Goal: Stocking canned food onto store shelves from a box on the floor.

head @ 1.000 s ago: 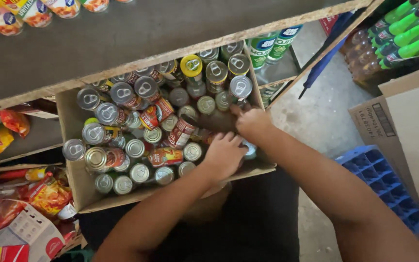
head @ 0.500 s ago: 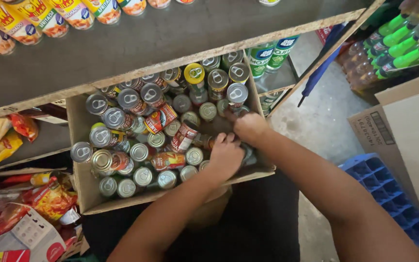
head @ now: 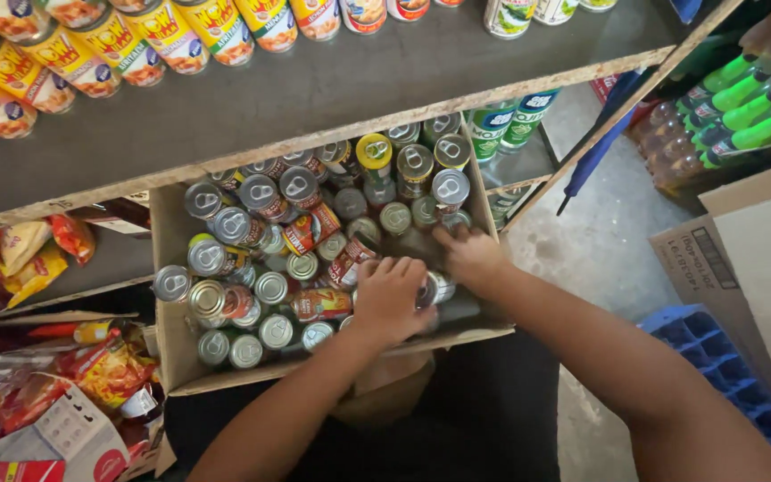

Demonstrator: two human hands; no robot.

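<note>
A cardboard box (head: 168, 241) packed with small tins (head: 261, 192), upright and lying, rests just below a shelf edge. My left hand (head: 390, 299) lies on the tins at the box's near right, its fingers curled down over one tin that it mostly hides. Just to its right, my right hand (head: 470, 254) has its fingertips pushed in among the tins by the right wall. A silver-topped tin (head: 440, 287) shows between the two hands.
A grey shelf (head: 332, 80) with rows of yellow-labelled cans (head: 91, 45) runs above the box. Snack packets (head: 33, 254) sit at the left, green bottles (head: 733, 98) at the upper right. A brown carton (head: 742, 259) and a blue crate (head: 725, 357) stand on the floor.
The view has dropped a little, so the box sits lower in the picture. Both hands stay among the tins at the near right, the right hand a little nearer the left.
</note>
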